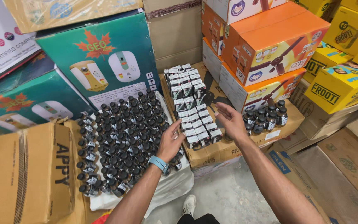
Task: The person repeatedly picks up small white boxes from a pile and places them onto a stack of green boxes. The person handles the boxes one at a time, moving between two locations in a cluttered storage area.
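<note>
My left hand (170, 143) fingers spread over small dark glass bottles (125, 128), my right hand (231, 121) open, empty, just beside stacked small black-and-white cartons (191, 105)

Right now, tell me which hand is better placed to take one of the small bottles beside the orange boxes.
Probably right: the right hand hovers next to that small bottle cluster, while the left hand rests over the big bottle batch.

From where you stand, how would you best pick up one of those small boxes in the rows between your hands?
Probably an end small box at the near edge, gripped by its two long sides and lifted from above. The boxes stand upright and tightly packed, so only tops and outer faces are free. The right hand hovers nearest; the left hand is beside the bottles.
</note>
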